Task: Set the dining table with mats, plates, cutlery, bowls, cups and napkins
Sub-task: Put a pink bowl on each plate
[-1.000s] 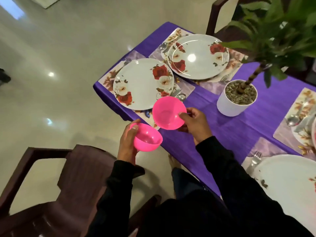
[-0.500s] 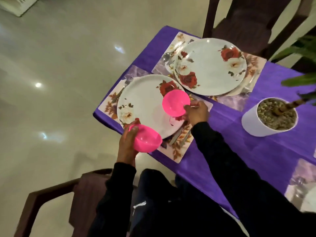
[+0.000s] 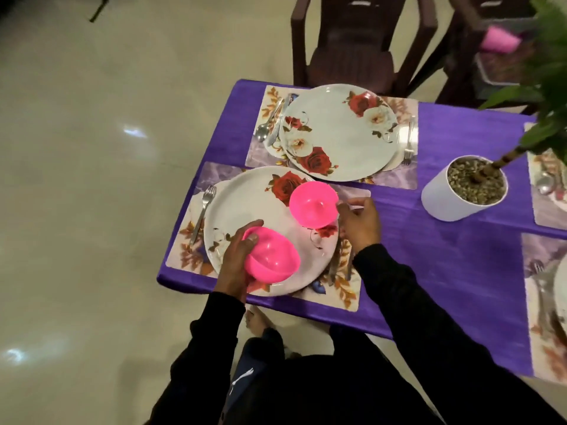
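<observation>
While the left hand (image 3: 236, 259) grips one pink bowl (image 3: 271, 256) low over the near plate (image 3: 245, 210), the right hand (image 3: 357, 223) pinches a second bowl (image 3: 313, 204) at that plate's far rim, so bowl-setting is under way; next, lower and release one.

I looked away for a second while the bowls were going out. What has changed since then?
Both pink bowls have moved from off the table edge to over the near plate. The right hand has brought its bowl to the plate's far right part, fingers at the rim. The left hand still grips the other bowl above the plate's near side. The far plate, fork and plant pot stayed put.
</observation>
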